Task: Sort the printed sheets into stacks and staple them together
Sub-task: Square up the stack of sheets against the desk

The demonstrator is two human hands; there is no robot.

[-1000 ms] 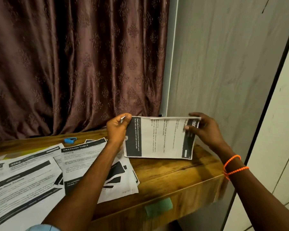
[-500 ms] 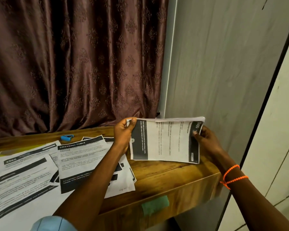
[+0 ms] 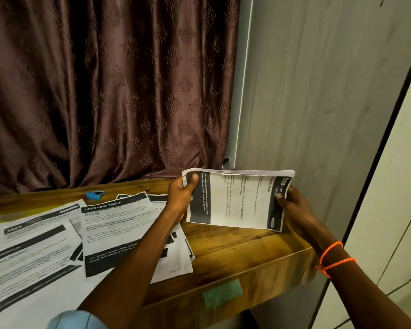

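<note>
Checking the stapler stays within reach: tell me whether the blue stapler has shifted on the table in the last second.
No. The blue stapler lies in the same spot at the back edge of the wooden table, below the curtain hem, left of the "DRESSING TABLE" sheet.

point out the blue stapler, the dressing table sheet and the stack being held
blue stapler (image 3: 95, 195), head view, middle of its body
dressing table sheet (image 3: 109, 230), head view, centre of the printed page
held stack (image 3: 237, 200), head view, white middle of the top sheet

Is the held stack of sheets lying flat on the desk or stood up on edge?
On edge: the stack stands with its lower long edge on the desk, gripped by left hand and right hand.
</note>
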